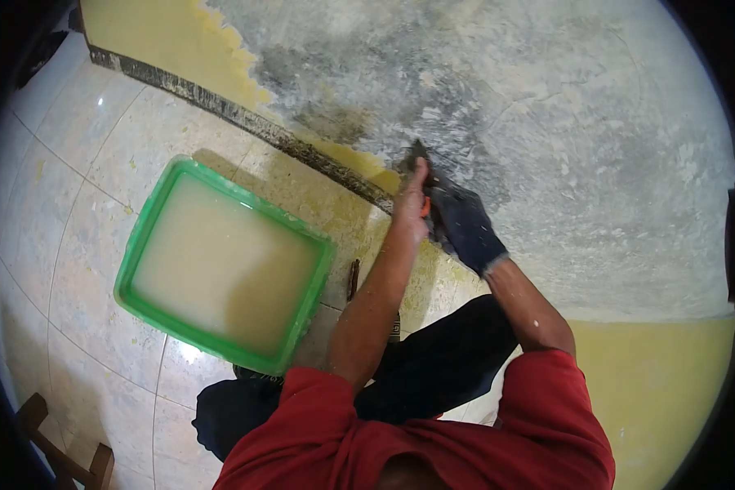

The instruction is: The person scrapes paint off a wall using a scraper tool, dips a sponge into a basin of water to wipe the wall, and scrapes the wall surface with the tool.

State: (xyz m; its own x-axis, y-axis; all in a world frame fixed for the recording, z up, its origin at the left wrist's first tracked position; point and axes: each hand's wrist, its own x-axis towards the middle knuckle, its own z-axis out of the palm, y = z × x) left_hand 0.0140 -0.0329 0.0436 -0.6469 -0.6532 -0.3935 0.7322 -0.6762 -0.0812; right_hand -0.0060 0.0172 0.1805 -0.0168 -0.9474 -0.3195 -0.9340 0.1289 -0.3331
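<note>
Both hands meet low on the wall (563,155), around a scraper (417,150) with a dark blade; a bit of orange on its handle shows between them. My left hand (411,204) is bare and closed on the tool, a finger stretched along it toward the blade. A dark glove covers my right hand (464,222), which is closed around the handle from the other side. Much of the handle is hidden by the hands. The blade is at the wall, where the surface is scraped to patchy grey with white streaks.
A green basin (306,298) of cloudy, whitish liquid stands on the tiled floor (98,245) to the left. A dark skirting strip (245,126) edges the wall. Yellow paint (661,376) remains at both sides. Wooden furniture legs (65,457) show at lower left.
</note>
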